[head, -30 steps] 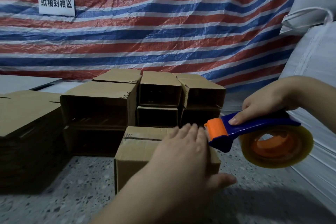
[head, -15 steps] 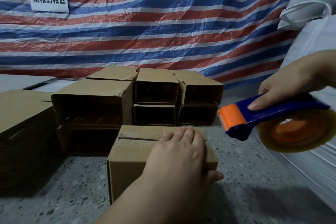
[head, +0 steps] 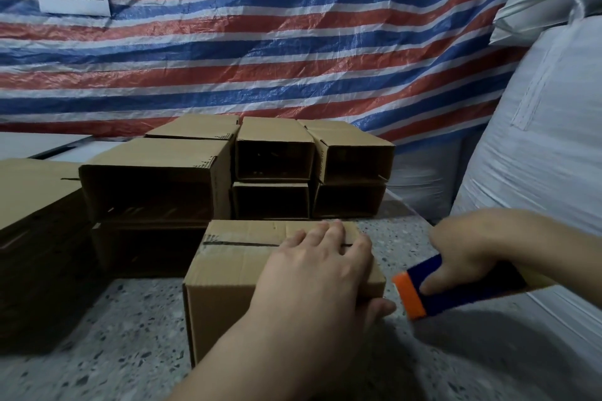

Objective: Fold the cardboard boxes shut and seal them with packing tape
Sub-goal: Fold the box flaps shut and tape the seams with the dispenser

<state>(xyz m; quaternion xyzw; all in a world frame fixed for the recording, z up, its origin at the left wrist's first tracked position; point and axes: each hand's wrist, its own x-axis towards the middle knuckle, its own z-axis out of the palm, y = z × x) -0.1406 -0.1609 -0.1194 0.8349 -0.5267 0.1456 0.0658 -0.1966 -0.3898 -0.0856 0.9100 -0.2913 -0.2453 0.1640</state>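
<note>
Brown cardboard box (head: 234, 273) under my left fingers; blue dispenser (head: 462, 286) with orange tip in my right fingers; beyond them, red-white-blue striped tarp (head: 293, 42); beneath, grey speckled floor (head: 97, 352).

The right hand (head: 469, 247) is covering much of the blurred blue-and-orange plastic tape dispenser (head: 456, 286) — its tape roll is staying out of sight. The left hand (head: 312, 273) is hiding the closed brown cardboard box's (head: 234, 273) right flap seam — the dark box interiors behind are showing nothing.
</note>
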